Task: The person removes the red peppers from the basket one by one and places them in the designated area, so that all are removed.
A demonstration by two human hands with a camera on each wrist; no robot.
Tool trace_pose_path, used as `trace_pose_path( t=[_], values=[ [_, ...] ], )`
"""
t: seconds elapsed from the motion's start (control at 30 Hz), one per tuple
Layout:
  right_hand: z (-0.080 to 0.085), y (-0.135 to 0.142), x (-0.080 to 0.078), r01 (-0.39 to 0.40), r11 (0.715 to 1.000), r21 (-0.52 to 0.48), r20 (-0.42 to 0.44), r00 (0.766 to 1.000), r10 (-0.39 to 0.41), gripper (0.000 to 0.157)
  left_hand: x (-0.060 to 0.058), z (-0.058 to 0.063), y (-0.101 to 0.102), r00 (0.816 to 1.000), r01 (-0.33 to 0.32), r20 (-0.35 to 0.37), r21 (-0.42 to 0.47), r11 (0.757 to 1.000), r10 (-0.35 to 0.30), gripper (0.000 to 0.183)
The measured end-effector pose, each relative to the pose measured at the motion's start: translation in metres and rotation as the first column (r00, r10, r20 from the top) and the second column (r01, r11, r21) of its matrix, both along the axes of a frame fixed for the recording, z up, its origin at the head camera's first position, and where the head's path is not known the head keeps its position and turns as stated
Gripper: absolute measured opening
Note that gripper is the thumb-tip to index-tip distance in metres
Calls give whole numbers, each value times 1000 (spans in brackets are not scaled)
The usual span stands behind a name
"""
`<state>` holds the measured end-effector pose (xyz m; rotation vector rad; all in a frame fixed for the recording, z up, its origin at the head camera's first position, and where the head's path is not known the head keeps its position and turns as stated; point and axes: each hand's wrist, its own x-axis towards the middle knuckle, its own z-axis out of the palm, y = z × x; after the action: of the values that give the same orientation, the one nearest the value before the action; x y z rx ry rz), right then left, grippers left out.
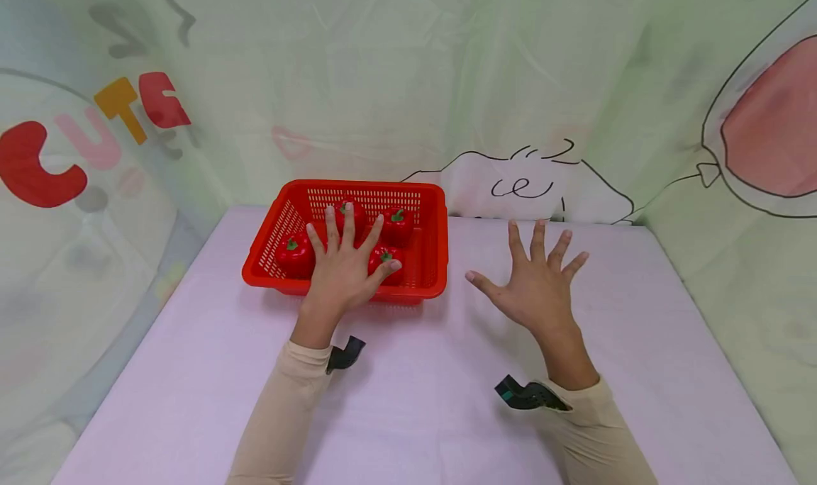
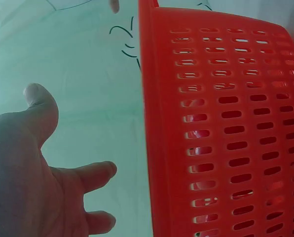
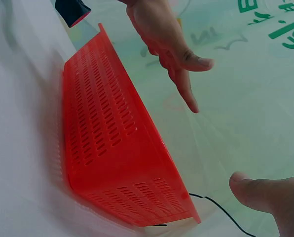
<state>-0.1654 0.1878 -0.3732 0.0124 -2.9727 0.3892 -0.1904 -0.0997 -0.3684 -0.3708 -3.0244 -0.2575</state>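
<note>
A red slotted plastic basket point(image 1: 429, 258) stands toward the back of the table, left of centre. Inside it lie several red bell peppers point(image 1: 296, 256) with green stems. My left hand point(image 1: 345, 272) hovers over the basket with its fingers spread, hiding part of the peppers; the left wrist view has this hand point(image 2: 33, 163) beside the basket's side wall point(image 2: 231, 128). To the right of the basket, my right hand point(image 1: 539, 286) is held above the table, fingers spread wide and nothing in it. Its thumb point(image 3: 255, 192) shows in the right wrist view.
A pale lilac cloth covers the table point(image 1: 396, 393). Behind it hangs a light green printed backdrop point(image 1: 357, 81) with letters and a balloon drawing. A black wrist mount point(image 1: 345, 354) sticks out at the left cuff, another black mount point(image 1: 530, 394) at the right cuff.
</note>
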Motion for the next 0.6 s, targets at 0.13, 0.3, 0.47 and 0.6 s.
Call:
trace_pose_path(
  t=[0.13, 0.3, 0.47, 0.6],
  values=[
    [-1, 0, 0, -7, 1000, 0, 0, 1000, 7, 107, -1, 0, 1, 1000, -1, 6, 9, 1000, 0, 81],
    [0, -3, -3, -31, 1000, 5, -17, 999, 31, 106, -8, 3, -14, 1000, -6, 11, 76, 997, 6, 80],
    [0, -7, -4, -65, 998, -10, -24, 998, 64, 103, -16, 13, -67, 995, -99, 36, 258, 961, 93, 81],
    [-4, -11, -2, -84, 996, -19, -16, 996, 83, 101, -25, 3, -122, 962, -274, 116, 429, 860, 249, 72]
  ],
)
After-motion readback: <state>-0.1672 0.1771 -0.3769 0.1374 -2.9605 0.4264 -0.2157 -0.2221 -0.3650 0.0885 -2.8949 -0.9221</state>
